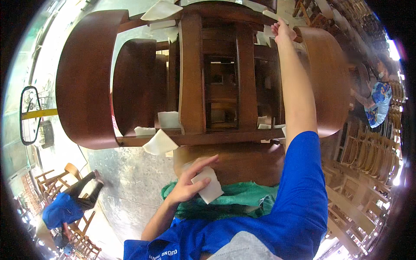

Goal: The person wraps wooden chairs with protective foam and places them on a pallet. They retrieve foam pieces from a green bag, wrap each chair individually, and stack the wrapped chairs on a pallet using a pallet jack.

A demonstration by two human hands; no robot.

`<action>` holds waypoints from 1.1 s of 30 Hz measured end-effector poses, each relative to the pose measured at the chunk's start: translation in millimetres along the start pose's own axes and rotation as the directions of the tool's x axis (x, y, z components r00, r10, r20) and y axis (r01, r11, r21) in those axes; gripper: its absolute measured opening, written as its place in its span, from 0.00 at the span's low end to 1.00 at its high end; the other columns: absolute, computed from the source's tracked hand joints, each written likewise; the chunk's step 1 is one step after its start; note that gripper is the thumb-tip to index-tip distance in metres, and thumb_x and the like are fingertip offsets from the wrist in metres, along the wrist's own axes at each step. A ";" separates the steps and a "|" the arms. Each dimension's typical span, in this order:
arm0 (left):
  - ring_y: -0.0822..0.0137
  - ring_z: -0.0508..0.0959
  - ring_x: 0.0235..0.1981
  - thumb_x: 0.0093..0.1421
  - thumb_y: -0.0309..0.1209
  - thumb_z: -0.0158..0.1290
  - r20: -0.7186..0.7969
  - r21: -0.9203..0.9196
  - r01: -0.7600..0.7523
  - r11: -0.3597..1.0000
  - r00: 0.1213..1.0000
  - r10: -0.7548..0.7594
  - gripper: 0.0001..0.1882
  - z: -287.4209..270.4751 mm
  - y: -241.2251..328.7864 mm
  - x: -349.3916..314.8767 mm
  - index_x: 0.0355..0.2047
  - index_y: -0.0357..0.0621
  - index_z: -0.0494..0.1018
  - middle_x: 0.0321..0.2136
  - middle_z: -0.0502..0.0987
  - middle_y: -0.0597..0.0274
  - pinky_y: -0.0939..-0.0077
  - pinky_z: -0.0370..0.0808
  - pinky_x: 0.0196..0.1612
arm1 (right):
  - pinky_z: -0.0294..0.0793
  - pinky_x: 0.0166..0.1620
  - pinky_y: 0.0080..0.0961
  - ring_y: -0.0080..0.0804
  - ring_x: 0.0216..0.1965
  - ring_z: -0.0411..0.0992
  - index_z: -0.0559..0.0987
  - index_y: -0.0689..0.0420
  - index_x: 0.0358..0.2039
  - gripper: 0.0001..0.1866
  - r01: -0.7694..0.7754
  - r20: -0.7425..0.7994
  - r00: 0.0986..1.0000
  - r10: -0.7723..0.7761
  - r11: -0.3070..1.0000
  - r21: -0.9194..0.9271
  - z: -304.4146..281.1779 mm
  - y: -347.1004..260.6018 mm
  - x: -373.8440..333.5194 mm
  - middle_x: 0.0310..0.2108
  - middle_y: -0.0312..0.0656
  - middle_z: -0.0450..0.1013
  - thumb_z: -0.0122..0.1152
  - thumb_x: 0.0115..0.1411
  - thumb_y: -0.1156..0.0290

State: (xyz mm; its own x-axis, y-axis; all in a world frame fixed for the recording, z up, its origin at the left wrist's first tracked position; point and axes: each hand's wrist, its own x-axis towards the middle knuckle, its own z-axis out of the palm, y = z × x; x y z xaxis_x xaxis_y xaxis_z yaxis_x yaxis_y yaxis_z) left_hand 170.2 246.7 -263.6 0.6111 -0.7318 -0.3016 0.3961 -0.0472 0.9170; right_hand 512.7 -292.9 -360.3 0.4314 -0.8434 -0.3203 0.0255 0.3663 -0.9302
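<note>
Dark wooden chairs [190, 78] fill the upper middle of the frame; their finish might scuff if wood rubs wood. Lower centre, the left hand [190, 180], elbow bent, pinches a white sheet [212, 190]. Upper right, arm outstretched, the right hand [282, 32] curls (gripping or not, I can't tell) beside a white strip [274, 16].
</note>
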 end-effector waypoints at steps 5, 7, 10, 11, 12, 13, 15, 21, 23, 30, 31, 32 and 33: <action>0.70 0.76 0.51 0.62 0.39 0.59 -0.204 -0.166 0.074 0.983 0.973 -0.108 0.33 14.4 5.1 -11.4 0.67 0.45 0.70 0.54 0.76 0.63 0.73 0.75 0.54 | 0.73 0.23 0.21 0.27 0.22 0.76 0.80 0.59 0.38 0.19 0.212 0.440 0.893 -0.093 0.949 -0.231 -23.6 -34.4 -136.0 0.27 0.41 0.79 0.65 0.64 0.54; 0.69 0.76 0.53 0.65 0.34 0.60 -0.267 -0.206 -0.016 0.978 0.963 -0.041 0.31 24.1 11.2 -12.7 0.67 0.42 0.69 0.56 0.75 0.61 0.72 0.75 0.56 | 0.76 0.28 0.22 0.26 0.26 0.78 0.82 0.58 0.41 0.21 0.339 0.766 0.641 0.047 0.878 -0.337 -63.5 -48.2 -234.0 0.30 0.42 0.80 0.65 0.65 0.51; 0.67 0.75 0.57 0.67 0.25 0.58 -0.362 0.016 -0.168 0.986 0.918 0.163 0.30 42.9 26.3 -14.3 0.69 0.39 0.66 0.60 0.74 0.58 0.71 0.73 0.61 | 0.80 0.35 0.22 0.24 0.31 0.80 0.83 0.58 0.50 0.20 0.378 0.860 0.182 0.476 0.774 -0.508 -144.2 -81.2 -385.0 0.35 0.40 0.83 0.63 0.70 0.54; 0.70 0.76 0.56 0.68 0.25 0.57 -0.360 0.012 -0.279 0.960 0.895 0.264 0.27 51.2 32.3 -17.0 0.67 0.39 0.67 0.59 0.75 0.59 0.73 0.73 0.59 | 0.81 0.39 0.23 0.26 0.32 0.81 0.83 0.60 0.51 0.21 0.606 0.928 0.115 0.355 0.715 -0.348 -171.0 -90.4 -431.0 0.37 0.40 0.84 0.68 0.67 0.56; 0.71 0.76 0.56 0.69 0.25 0.57 -0.341 0.026 -0.320 0.947 0.888 0.309 0.27 59.2 38.5 -20.0 0.67 0.39 0.67 0.59 0.75 0.59 0.74 0.73 0.58 | 0.80 0.42 0.26 0.27 0.36 0.81 0.84 0.60 0.50 0.21 0.619 0.878 0.155 0.453 0.648 -0.444 -196.8 -102.3 -468.3 0.39 0.42 0.84 0.72 0.63 0.59; 0.71 0.76 0.55 0.69 0.26 0.57 -0.309 0.044 -0.359 0.932 0.883 0.354 0.27 69.6 44.0 -22.9 0.67 0.39 0.68 0.59 0.75 0.59 0.75 0.74 0.57 | 0.79 0.40 0.30 0.31 0.35 0.82 0.84 0.60 0.47 0.20 0.563 0.846 0.303 0.439 0.633 -0.531 -218.7 -111.1 -498.9 0.37 0.46 0.83 0.73 0.61 0.60; 0.72 0.77 0.53 0.69 0.27 0.58 -0.240 0.103 -0.386 0.917 0.885 0.399 0.26 96.9 51.2 -35.3 0.66 0.39 0.68 0.58 0.76 0.59 0.77 0.75 0.54 | 0.78 0.37 0.33 0.35 0.34 0.82 0.84 0.60 0.43 0.18 0.556 0.834 0.504 0.224 0.654 -0.513 -263.5 -128.7 -539.6 0.34 0.51 0.82 0.73 0.57 0.62; 0.78 0.76 0.37 0.70 0.30 0.58 -0.017 0.097 -0.328 0.939 0.943 0.331 0.14 156.2 38.1 -75.4 0.53 0.36 0.78 0.37 0.80 0.68 0.81 0.74 0.41 | 0.77 0.41 0.25 0.24 0.38 0.78 0.78 0.57 0.39 0.09 0.426 0.560 0.805 -0.198 0.849 -0.313 -420.3 -145.7 -595.5 0.36 0.38 0.79 0.63 0.56 0.76; 0.79 0.76 0.36 0.71 0.31 0.57 0.352 0.118 -0.202 0.972 0.924 0.149 0.13 154.0 23.3 -95.4 0.51 0.37 0.79 0.37 0.80 0.69 0.81 0.73 0.39 | 0.77 0.43 0.23 0.22 0.41 0.77 0.79 0.56 0.40 0.11 0.389 0.498 0.838 -0.224 0.885 -0.256 -457.8 -121.5 -628.8 0.39 0.36 0.79 0.59 0.55 0.79; 0.38 0.81 0.46 0.59 0.23 0.57 0.568 0.687 -0.607 0.399 0.791 0.227 0.17 151.9 -58.8 -122.6 0.50 0.42 0.79 0.45 0.81 0.39 0.52 0.80 0.51 | 0.77 0.58 0.40 0.54 0.50 0.79 0.84 0.62 0.41 0.14 0.529 0.588 0.809 0.009 0.426 -0.734 -498.4 -31.1 -678.5 0.50 0.55 0.79 0.60 0.54 0.76; 0.40 0.81 0.48 0.59 0.23 0.56 0.582 0.698 -0.633 0.334 0.774 0.251 0.19 153.7 -65.8 -123.5 0.52 0.42 0.78 0.46 0.81 0.40 0.51 0.81 0.51 | 0.77 0.58 0.42 0.56 0.49 0.78 0.84 0.62 0.40 0.13 0.570 0.601 0.799 -0.031 0.361 -0.738 -501.0 -27.5 -677.0 0.50 0.55 0.79 0.60 0.54 0.74; 0.42 0.81 0.49 0.59 0.22 0.55 0.581 0.721 -0.638 0.270 0.769 0.266 0.21 155.0 -69.8 -123.5 0.54 0.43 0.77 0.47 0.80 0.40 0.51 0.81 0.50 | 0.76 0.58 0.44 0.59 0.49 0.78 0.84 0.62 0.39 0.13 0.565 0.587 0.809 0.004 0.270 -0.780 -502.9 -25.4 -674.7 0.50 0.55 0.79 0.60 0.54 0.72; 0.42 0.81 0.48 0.59 0.22 0.55 0.551 0.727 -0.624 0.287 0.779 0.299 0.22 157.2 -71.7 -123.4 0.55 0.43 0.76 0.46 0.80 0.40 0.50 0.81 0.50 | 0.75 0.59 0.44 0.58 0.51 0.77 0.85 0.61 0.38 0.13 0.595 0.612 0.790 -0.035 0.283 -0.752 -504.0 -24.0 -671.3 0.52 0.55 0.78 0.62 0.54 0.71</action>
State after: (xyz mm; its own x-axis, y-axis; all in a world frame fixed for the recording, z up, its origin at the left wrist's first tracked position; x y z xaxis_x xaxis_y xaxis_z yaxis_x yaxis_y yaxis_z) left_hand -41.3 233.5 -251.1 0.2171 -0.9589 0.1825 -0.7656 -0.0513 0.6413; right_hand -232.1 66.3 -213.5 0.8919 -0.4386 -0.1104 -0.4141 -0.6938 -0.5892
